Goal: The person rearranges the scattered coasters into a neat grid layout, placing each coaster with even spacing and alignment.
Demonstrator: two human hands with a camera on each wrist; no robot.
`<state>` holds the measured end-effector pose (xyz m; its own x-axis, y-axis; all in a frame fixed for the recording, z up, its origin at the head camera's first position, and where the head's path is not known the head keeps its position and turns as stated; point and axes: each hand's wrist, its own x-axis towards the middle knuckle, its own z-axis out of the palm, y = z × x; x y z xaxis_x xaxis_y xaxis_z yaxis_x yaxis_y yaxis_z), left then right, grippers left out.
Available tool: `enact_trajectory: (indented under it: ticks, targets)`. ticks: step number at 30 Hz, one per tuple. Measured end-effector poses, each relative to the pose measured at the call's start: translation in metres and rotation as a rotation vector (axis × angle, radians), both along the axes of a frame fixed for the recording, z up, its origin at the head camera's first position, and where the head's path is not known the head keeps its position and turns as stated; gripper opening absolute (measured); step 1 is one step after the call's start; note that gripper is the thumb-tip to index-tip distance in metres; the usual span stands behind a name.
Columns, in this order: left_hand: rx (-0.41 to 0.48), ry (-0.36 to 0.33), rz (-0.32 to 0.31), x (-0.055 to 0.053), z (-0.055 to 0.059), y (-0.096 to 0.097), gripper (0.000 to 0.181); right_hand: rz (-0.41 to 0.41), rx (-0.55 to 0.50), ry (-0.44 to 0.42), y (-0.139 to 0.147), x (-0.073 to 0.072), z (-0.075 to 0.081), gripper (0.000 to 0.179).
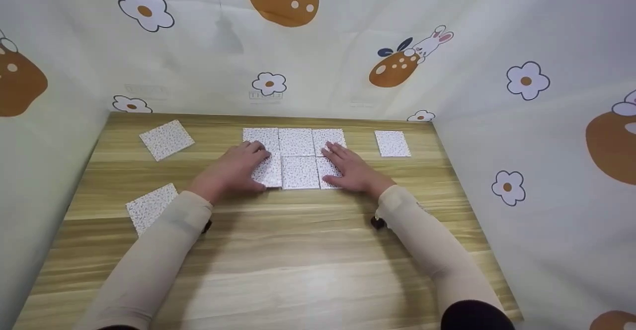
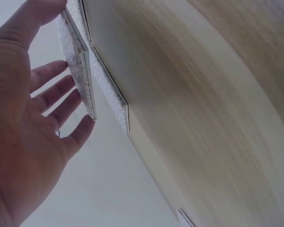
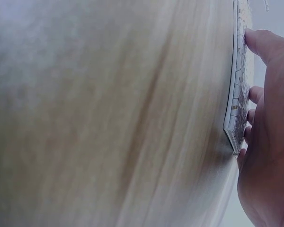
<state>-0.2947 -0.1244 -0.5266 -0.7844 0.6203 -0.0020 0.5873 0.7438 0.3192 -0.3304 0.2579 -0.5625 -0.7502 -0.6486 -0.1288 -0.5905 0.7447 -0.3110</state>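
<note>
Square speckled white tiles lie edge to edge in two rows of three, among them the back middle tile [image 1: 296, 142] and the front middle tile [image 1: 300, 173]. My left hand [image 1: 237, 168] grips the front left tile [image 1: 272, 171] by its edges. In the left wrist view, that tile [image 2: 80, 71] stands raised off the table between thumb and fingers. On the right, my right hand [image 1: 354, 170] rests with fairly straight fingers across the two right-hand tiles. Its fingertips touch the front right tile [image 3: 240, 94] in the right wrist view. Both hands partly cover the tiles beneath them.
A single tile [image 1: 392, 143] lies at the back right of the wood-grain table [image 1: 308, 250]. Two more, a back left tile [image 1: 167, 140] and a tile [image 1: 149, 206] partly under the left sleeve, lie askew. Patterned cloth [image 1: 318, 61] walls the back and sides.
</note>
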Motion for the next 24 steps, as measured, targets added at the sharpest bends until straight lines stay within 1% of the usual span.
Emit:
enact_trajectory:
  ticks: [8,15,24]
  targets:
    - [-0.013,-0.023,0.002,-0.001,-0.008,0.0,0.09,-0.006,-0.002,-0.006,0.0,0.0,0.0,0.09]
    - [-0.026,-0.021,0.005,-0.002,-0.016,0.001,0.087,-0.007,0.002,-0.005,0.0,0.002,0.002,0.09]
    - [-0.023,-0.046,0.012,-0.002,-0.017,0.003,0.086,-0.007,0.01,0.002,0.0,0.001,0.0,0.09]
